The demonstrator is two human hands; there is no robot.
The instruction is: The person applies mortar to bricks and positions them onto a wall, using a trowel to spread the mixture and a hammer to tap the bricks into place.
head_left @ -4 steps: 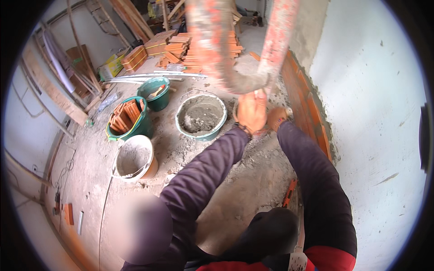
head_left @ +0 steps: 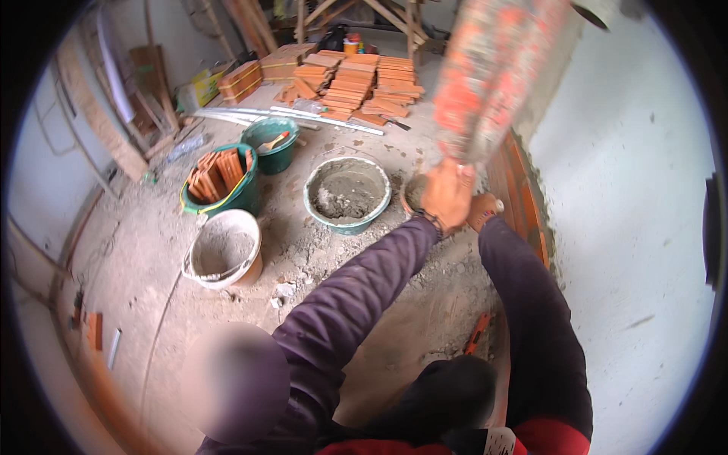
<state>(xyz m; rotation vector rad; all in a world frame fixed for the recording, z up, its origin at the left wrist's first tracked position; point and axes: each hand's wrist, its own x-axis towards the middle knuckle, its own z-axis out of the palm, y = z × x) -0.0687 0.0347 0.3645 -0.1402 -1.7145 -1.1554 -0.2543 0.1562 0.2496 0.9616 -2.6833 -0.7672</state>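
Note:
A long red-and-white thing, caked with grey mortar and blurred, rises from my hands toward the top of the picture; its kind is not clear. My left hand is closed around its lower end. Close beside it on the right is my right hand, low by the brick course along the wall. Its fingers are mostly hidden, so its grip does not show. Partly behind my left hand stands a small round container with grey material inside. Left of that is a wide tub of wet mortar.
A pale bucket, a green bucket of brick pieces and another green bucket with a brush stand at left. Stacked bricks lie behind metal strips. An orange-handled tool lies near my knee. The white wall bounds the right.
The red-and-white thing has swung right; its two lengths, apart before with a curved bend between them, are now close together. Both hands appear slightly farther right, as the whole view has shifted.

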